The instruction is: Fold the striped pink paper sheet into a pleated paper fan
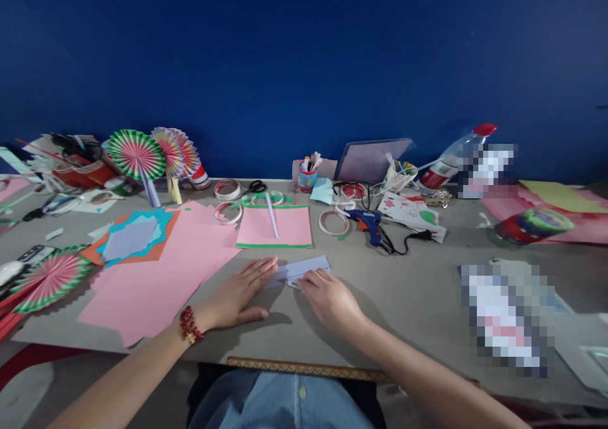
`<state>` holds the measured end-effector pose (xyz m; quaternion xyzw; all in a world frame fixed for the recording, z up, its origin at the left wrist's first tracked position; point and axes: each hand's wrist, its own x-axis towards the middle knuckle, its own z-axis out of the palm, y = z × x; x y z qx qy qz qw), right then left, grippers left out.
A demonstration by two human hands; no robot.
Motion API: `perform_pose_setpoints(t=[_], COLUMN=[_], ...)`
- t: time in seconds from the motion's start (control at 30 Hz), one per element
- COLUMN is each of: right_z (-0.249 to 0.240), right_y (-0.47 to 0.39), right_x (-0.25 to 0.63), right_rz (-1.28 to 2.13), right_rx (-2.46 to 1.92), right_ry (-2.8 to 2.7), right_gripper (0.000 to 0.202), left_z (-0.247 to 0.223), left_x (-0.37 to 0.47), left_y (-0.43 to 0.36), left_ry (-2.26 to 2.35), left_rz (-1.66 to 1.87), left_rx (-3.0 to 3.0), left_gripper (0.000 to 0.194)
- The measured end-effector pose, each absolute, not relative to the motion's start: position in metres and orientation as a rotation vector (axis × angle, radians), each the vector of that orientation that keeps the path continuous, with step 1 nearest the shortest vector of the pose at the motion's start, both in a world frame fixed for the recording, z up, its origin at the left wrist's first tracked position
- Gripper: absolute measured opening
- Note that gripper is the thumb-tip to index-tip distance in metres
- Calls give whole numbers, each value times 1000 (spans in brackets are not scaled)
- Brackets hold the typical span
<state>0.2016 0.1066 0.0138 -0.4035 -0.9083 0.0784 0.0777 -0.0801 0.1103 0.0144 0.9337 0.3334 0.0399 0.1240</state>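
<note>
A folded lavender paper strip (308,265) is held down on the worktop (418,302) by both hands.
The strip is placed at the centre, slightly tilted. The left hand (240,294) is laid flat over its left end, thumb spread apart from the fingers; the right hand (332,299) is curled against its lower edge, though whether the paper is pinched cannot be told. From the strip, a green-edged pink sheet (297,226) is seen at 11 o'clock, a tape roll (333,233) at 1, a blue glue gun (373,227) at 2, large pink sheets (161,277) at 9, and pleated paper fans (137,154) at 10.
</note>
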Motion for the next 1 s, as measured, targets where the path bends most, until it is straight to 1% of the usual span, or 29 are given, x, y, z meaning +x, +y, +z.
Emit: perform_pose_setpoints(t=[0.1, 0.23, 0.4, 0.6, 0.73, 1.0], right_z=[16, 15, 12, 10, 11, 13], right_y=[107, 106, 106, 105, 105, 104], right_x=[202, 201, 199, 201, 200, 197], right_rz=[241, 238, 212, 220, 206, 242], right_rx=[-1206, -1224, -1220, -1186, -1199, -1202], right_ry=[-2732, -2714, -2714, -2712, -2727, -2715], right_gripper=[16, 17, 16, 17, 15, 17], left_z=[17, 13, 10, 12, 11, 12], left_x=[-85, -86, -84, -84, -84, -83], left_y=[112, 110, 108, 108, 108, 106], left_ry=[926, 907, 929, 936, 938, 954], left_rz=[93, 34, 46, 7, 3, 6], left_rx=[2739, 2815, 2836, 2839, 2829, 2820], left_gripper=[84, 88, 90, 84, 86, 83])
